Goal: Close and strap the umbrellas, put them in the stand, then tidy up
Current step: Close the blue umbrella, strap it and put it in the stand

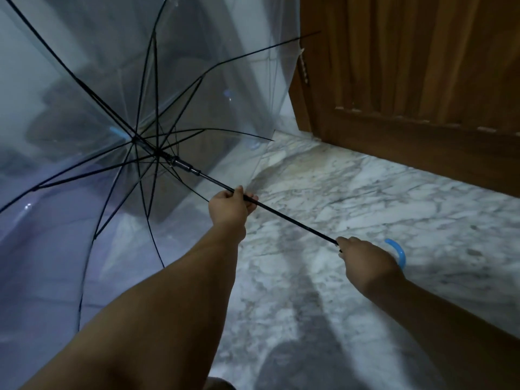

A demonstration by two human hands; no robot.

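Umbrella: I see a clear umbrella (112, 108) with black ribs, fully open, canopy filling the left and upper left of the head view, tilted on its side so I look into its underside
Shaft: a thin black shaft (292, 220) runs from the rib hub at centre left down to the lower right, above the floor
Runner: a black sleeve (184, 165) sits on the shaft just below the hub
Handle: a curved light blue handle (398, 253) pokes out beyond my right hand
Left hand: my left hand (229, 206) has its fingers curled round the middle of the shaft, gripping it, a little below the runner
Right hand: my right hand (365, 260) grips the handle end, fingers wrapped round it
Floor: white marble floor (365, 192) with grey veins lies under everything
Door: a brown wooden door (408, 80) stands at the upper right, near the canopy's edge
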